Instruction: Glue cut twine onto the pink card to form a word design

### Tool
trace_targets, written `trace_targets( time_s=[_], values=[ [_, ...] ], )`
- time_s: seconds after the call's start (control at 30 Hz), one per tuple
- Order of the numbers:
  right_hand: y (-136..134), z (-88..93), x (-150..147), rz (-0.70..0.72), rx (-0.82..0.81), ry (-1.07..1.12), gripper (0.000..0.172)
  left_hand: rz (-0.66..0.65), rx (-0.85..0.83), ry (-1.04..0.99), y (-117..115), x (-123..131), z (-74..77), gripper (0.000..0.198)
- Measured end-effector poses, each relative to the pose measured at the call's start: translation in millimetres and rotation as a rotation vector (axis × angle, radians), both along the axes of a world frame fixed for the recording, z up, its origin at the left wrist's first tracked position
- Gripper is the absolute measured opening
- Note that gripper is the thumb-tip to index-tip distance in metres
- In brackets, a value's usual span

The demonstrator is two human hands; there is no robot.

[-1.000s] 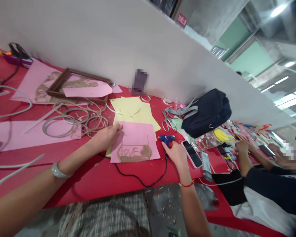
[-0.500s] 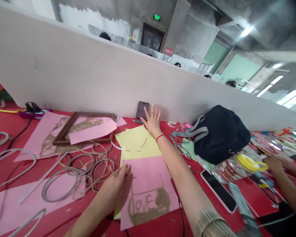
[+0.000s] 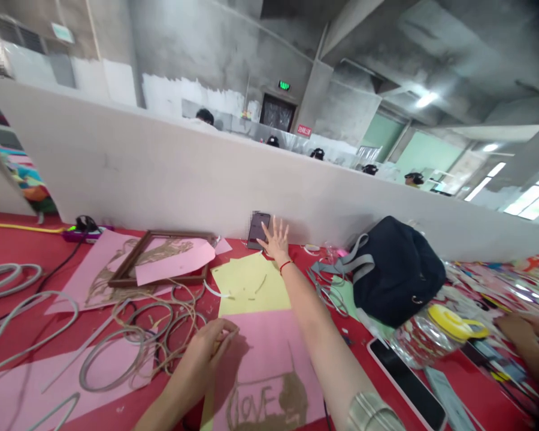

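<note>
My right hand is stretched out to the base of the white partition, fingers spread, beside a dark phone that leans there; its thumb side overlaps the phone's edge. Below, my left hand has its fingers drawn together over the left edge of a pink sheet; whether something small is between them I cannot make out. The pink sheet bears brown lines and the word LOVE. It overlaps yellow paper.
Coiled cords and a brown frame lie at left. To the right are a dark bag, a yellow-lidded jar, a pink-edged phone and another person's hand.
The view has tilted up, so the table sits lower in the picture. My left hand has lifted slightly off the pink sheet's edge; my right hand stays spread by the leaning phone.
</note>
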State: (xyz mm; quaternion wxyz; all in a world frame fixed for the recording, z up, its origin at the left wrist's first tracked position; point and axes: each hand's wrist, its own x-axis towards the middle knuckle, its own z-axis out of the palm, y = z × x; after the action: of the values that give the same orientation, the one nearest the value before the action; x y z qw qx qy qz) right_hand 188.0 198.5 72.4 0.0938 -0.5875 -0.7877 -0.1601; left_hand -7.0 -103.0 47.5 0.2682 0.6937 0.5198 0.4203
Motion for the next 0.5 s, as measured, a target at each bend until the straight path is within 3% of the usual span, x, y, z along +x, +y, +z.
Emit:
trace_targets(
  time_s=[0.13, 0.23, 0.3, 0.43, 0.5],
  values=[
    [-3, 9.7, -4, 0.020, 0.018, 0.062, 0.076, -0.007, 0.021, -0.018, 1, -1, -2.4, 0.028],
    [-35, 22.2, 0, 0.132, 0.057, 0.166, 0.064, 0.009, 0.022, -0.035, 2, -4, -0.3, 0.023],
    [-74, 25.1, 4, 0.231, -0.083, 0.324, 0.053, 0.030, -0.005, -0.048, 1, -5, 2.2, 0.021],
    [-183, 12.9, 10, 0.444, -0.675, 0.655, 0.060, 0.076, -0.055, -0.036, -5, 1, 4.5, 0.024],
    [-235, 3.8, 14, 0.500, -0.774, 0.726, 0.054, 0.059, -0.061, -0.017, -10, 8, 4.1, 0.022]
  ],
)
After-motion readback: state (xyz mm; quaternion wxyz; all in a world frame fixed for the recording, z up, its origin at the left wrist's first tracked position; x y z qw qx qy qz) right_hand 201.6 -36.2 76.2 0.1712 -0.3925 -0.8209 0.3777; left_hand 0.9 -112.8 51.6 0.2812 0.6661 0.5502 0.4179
